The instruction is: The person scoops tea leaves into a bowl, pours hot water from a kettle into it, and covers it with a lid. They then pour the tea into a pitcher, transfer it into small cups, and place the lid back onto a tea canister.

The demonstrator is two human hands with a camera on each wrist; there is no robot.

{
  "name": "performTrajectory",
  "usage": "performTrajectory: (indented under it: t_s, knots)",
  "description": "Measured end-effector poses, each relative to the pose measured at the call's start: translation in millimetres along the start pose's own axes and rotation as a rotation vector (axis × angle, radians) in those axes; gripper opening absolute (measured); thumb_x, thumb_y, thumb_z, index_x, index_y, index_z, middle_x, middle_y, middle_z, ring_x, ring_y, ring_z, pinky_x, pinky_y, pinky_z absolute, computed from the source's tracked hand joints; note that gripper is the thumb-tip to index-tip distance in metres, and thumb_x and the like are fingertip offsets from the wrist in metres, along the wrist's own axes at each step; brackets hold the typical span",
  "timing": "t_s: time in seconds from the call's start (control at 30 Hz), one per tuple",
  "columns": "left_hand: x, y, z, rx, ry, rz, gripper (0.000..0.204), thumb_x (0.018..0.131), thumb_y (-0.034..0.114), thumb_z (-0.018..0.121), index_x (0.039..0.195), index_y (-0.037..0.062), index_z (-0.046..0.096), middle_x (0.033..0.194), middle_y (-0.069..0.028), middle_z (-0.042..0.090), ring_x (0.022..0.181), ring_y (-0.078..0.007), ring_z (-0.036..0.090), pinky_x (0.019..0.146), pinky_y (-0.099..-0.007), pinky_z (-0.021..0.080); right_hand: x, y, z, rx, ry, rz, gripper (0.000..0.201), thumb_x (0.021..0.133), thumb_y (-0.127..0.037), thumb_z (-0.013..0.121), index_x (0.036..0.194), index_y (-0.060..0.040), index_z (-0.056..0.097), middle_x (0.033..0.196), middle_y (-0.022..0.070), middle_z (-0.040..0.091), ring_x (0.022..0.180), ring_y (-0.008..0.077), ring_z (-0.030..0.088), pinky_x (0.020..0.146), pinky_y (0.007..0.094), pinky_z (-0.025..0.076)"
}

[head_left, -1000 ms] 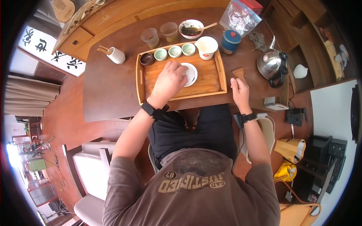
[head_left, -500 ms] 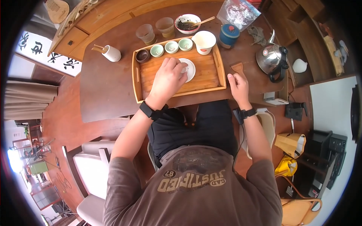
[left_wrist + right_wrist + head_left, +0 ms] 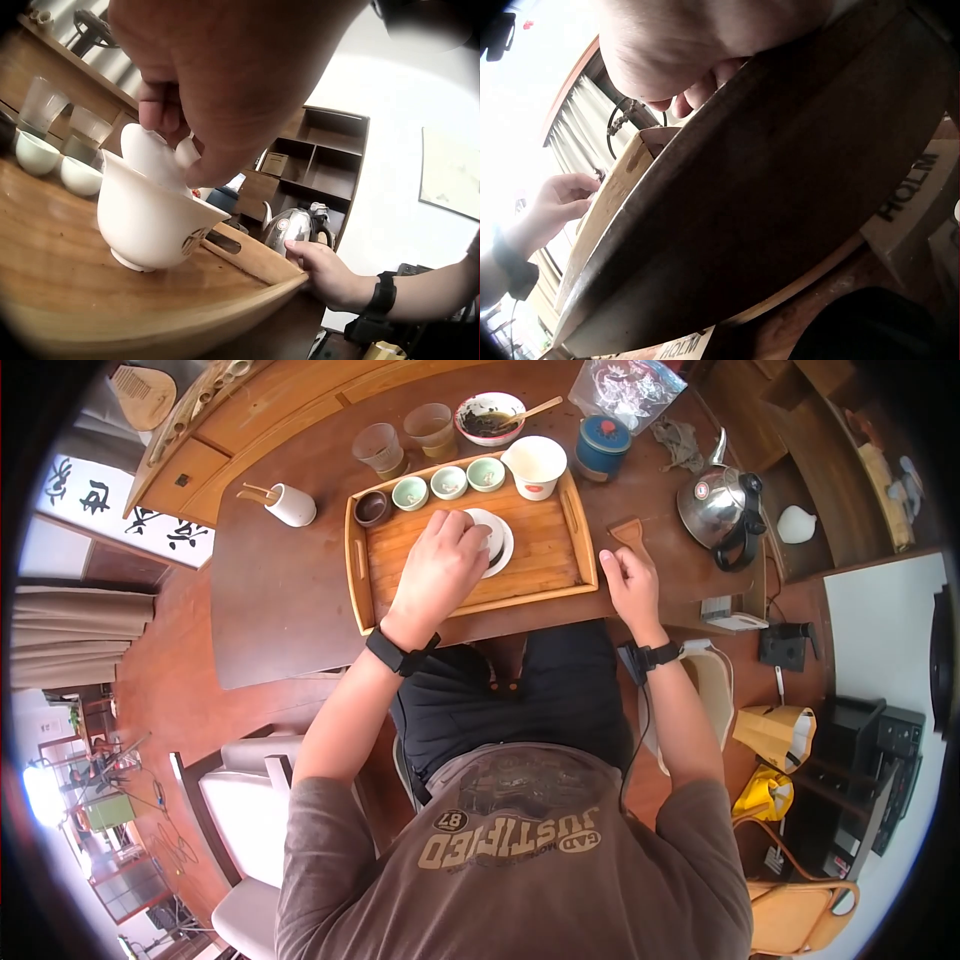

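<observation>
My left hand (image 3: 442, 565) is over the wooden tray (image 3: 545, 550), pinching the white lid (image 3: 150, 157) of a gaiwan between fingers and thumb. The lid stands tilted inside the flared white gaiwan bowl (image 3: 150, 225), which sits upright on the tray. In the head view the hand covers part of the bowl. At the table's near edge, just right of the tray, rests my right hand (image 3: 632, 585), its fingers loosely bent and the thumb up. A flat wooden piece (image 3: 630, 534) lies right beyond its fingers.
Along the tray's far side stand a dark cup (image 3: 372, 509), several pale green cups (image 3: 448, 483) and a white pitcher (image 3: 537, 468). Behind are clear plastic cups (image 3: 430, 430), a bowl with dark leaves (image 3: 488, 420) and a blue canister (image 3: 603, 448). A steel kettle (image 3: 712, 505) stands right.
The left hand has tipped the lid further, and a dark gap now shows at the bowl's rim. The right hand stays at the table edge. The head view has shifted slightly.
</observation>
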State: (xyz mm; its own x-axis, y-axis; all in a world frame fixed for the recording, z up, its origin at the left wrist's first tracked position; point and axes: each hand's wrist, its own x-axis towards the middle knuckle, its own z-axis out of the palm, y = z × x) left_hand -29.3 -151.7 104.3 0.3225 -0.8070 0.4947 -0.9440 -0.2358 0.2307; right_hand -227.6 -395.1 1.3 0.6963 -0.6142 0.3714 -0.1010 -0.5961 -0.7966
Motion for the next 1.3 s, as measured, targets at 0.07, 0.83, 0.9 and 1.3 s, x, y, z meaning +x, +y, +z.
performTrajectory:
  t_s: [0.07,0.83,0.9,1.3]
  knots:
    - [0,1,1,0.008,-0.010,0.001,0.025,0.083,0.005,0.081,0.108,0.0033,0.074,0.106,-0.0116,0.064,0.103,-0.0331,0.063,0.090,-0.0436,0.057,1,-1,-1,-0.003,-0.003,-0.003,0.040,0.105,-0.028,0.072,0.079,-0.0003,0.061,0.059,0.0106,0.050,0.050,0.0211,0.045,0.052,0.0375,0.038]
    - [-13,0,1,-0.193,0.122,-0.432,0.027,0.091,0.022,0.087,0.106,0.0023,0.078,0.089,-0.0104,0.075,0.080,-0.0224,0.068,0.074,-0.0368,0.056,0,2,-1,-0.003,-0.006,0.002,0.039,0.105,-0.028,0.072,0.079,-0.0007,0.061,0.058,0.0116,0.051,0.049,0.0228,0.048,0.052,0.0375,0.039]
    - [-11,-2,0,-0.275,0.119,-0.534,0.029,0.093,0.022,0.087,0.110,0.0005,0.079,0.087,-0.0099,0.077,0.075,-0.0163,0.068,0.071,-0.0327,0.056,0,3,-1,-0.007,-0.009,0.005,0.039,0.106,-0.029,0.071,0.079,-0.0008,0.061,0.059,0.0118,0.050,0.050,0.0235,0.047,0.052,0.0381,0.039]
    - [-19,-13,6,-0.540,0.037,-0.729,0.034,0.102,0.025,0.078,0.122,-0.0031,0.077,0.098,-0.0111,0.082,0.083,-0.0120,0.071,0.080,-0.0280,0.057,0,2,-2,-0.002,-0.020,-0.005,0.040,0.107,-0.029,0.069,0.080,-0.0007,0.061,0.060,0.0133,0.049,0.051,0.0262,0.047,0.052,0.0397,0.038]
